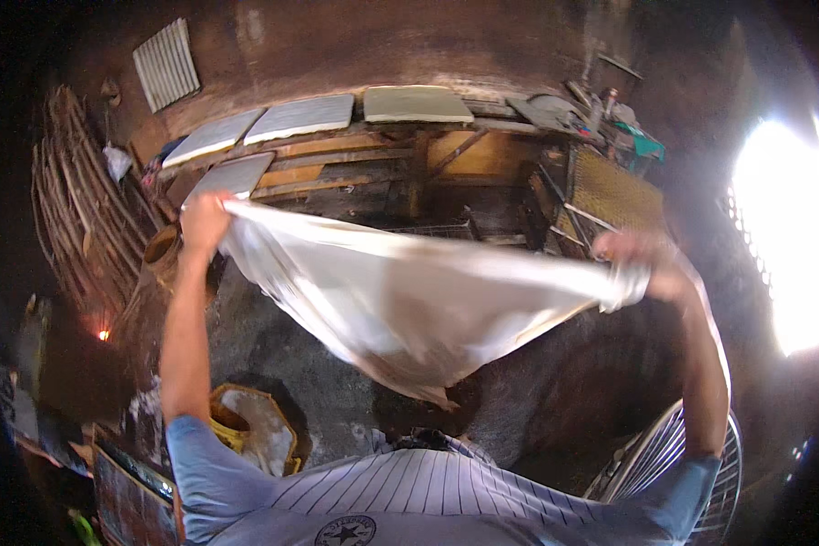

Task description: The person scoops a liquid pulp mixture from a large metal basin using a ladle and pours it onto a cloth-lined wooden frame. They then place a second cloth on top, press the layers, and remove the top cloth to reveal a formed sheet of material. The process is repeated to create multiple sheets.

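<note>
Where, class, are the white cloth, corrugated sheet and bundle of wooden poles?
White cloth (409, 305): head view, middle of the fabric.
Corrugated sheet (166, 65): head view, centre of its ridged face.
Bundle of wooden poles (83, 200): head view, midway along.

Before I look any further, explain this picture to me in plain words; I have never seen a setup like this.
There is no machine here, only a person working with two bare hands. The single picture comes from a wide fisheye camera worn on the head and looking down, so straight edges bend near the rim. The picture's left is the person's left.

The left hand grips one end of a thin white cloth; the right hand, blurred, holds the other end, where it is bunched. The middle sags between them.

Beyond, pale, flat rectangular slabs lie along a long, rough wooden bench. To the left is a bundle of long brown sticks.
</note>
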Tool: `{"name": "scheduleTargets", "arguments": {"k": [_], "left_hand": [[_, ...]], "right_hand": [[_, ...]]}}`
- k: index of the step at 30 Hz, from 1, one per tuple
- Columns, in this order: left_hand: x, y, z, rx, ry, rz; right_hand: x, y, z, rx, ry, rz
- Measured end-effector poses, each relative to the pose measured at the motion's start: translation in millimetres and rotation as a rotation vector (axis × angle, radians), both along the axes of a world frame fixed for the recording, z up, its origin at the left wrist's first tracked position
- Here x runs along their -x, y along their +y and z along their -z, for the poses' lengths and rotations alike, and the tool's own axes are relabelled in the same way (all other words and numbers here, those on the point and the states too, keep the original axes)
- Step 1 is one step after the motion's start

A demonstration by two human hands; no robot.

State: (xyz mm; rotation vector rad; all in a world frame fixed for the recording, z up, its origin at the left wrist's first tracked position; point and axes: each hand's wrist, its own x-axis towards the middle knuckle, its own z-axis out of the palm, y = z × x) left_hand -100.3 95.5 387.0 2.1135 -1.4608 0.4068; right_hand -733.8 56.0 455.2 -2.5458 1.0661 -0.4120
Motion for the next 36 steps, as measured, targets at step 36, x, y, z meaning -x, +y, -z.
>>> {"name": "scheduleTargets", "arguments": {"k": [36], "left_hand": [[-85,58,69,-0.400,-0.309,0.195]], "right_hand": [[-35,-64,100,0.450,0.257,0.749]]}}
